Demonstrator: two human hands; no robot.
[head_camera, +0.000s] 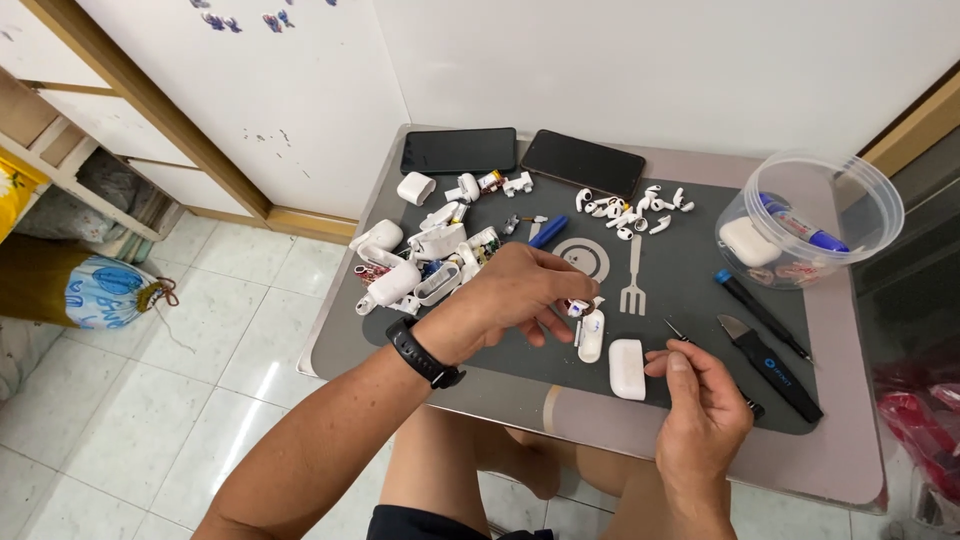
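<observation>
My left hand (515, 295), with a black band on its wrist, hovers over the dark mat (680, 270) and pinches a small white earbud part (578, 307) at its fingertips. Just below it lies a white case half (591, 336). My right hand (700, 400) grips a thin dark tool (678, 333) whose tip points up and left. A white earbud case (627, 369) lies between the two hands, close to my right thumb.
A heap of white cases and parts (425, 260) lies at the left of the mat, loose earbuds (630, 210) at the back. Two dark phones (458, 150) (583, 162) lie at the far edge. A clear tub (810, 220) stands right, beside a black screwdriver (760, 315) and knife (770, 365).
</observation>
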